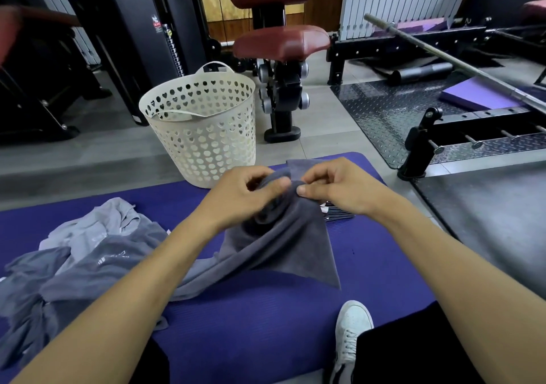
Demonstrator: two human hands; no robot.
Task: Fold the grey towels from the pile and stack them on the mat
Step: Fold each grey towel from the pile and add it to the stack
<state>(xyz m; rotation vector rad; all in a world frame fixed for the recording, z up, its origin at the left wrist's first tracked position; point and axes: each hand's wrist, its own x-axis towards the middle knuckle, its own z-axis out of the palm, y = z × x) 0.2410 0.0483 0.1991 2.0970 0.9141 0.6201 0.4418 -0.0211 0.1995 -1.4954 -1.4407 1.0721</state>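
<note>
Both hands (291, 190) apparently pinching towel (289, 245)

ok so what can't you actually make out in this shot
Head view only:
- Folded stack: mostly hidden behind the held towel and right hand; count unknown.
- Basket contents: the wall hides its bottom.
- Towel pile: cut by the left edge.
- Left hand: fingertips blurred.

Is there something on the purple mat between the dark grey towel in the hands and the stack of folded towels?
Nothing visible: the dark grey towel hangs directly before the folded stack, only bare purple mat between.
</note>
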